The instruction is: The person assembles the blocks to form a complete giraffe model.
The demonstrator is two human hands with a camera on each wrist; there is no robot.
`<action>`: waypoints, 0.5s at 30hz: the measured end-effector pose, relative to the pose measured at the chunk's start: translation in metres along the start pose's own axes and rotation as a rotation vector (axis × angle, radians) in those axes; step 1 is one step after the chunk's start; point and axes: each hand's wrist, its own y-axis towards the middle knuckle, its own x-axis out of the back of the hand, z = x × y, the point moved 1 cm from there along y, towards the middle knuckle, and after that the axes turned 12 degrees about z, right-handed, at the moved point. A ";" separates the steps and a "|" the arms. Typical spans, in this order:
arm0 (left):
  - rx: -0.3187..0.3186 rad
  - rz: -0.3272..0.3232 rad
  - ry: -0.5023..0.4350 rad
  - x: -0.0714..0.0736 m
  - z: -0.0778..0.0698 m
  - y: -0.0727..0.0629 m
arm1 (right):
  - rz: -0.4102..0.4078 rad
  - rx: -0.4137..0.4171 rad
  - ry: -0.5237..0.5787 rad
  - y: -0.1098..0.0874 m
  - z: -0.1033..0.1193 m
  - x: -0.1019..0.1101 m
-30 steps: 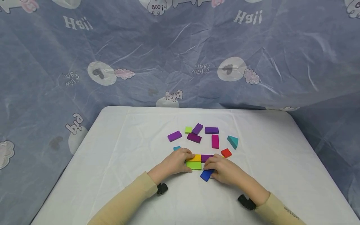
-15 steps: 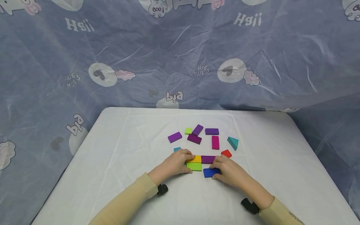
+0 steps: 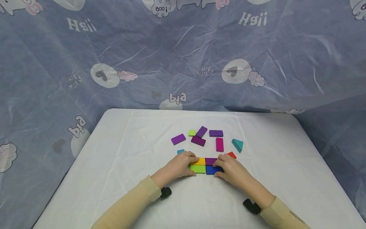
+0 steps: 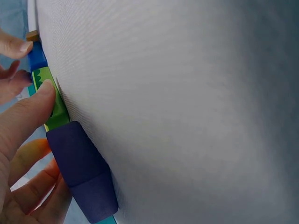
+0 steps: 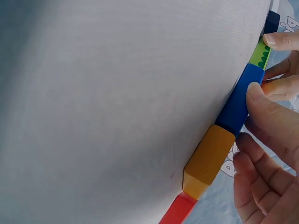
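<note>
White tabletop edges (image 3: 177, 112) well away; right fingers (image 3: 221, 160) grip blue block (image 3: 211, 170).

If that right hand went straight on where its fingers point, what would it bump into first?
Besides the blue block that the right hand pinches, probably the purple block just behind it; fingertips may already touch it, depth is unclear.
</note>
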 end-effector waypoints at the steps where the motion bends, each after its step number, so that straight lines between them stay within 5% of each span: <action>1: 0.000 0.001 -0.003 0.000 0.000 0.000 | -0.004 -0.001 -0.001 0.000 0.000 0.000; 15: 0.000 0.010 -0.001 0.001 -0.001 0.000 | -0.008 -0.011 0.021 0.002 -0.002 -0.002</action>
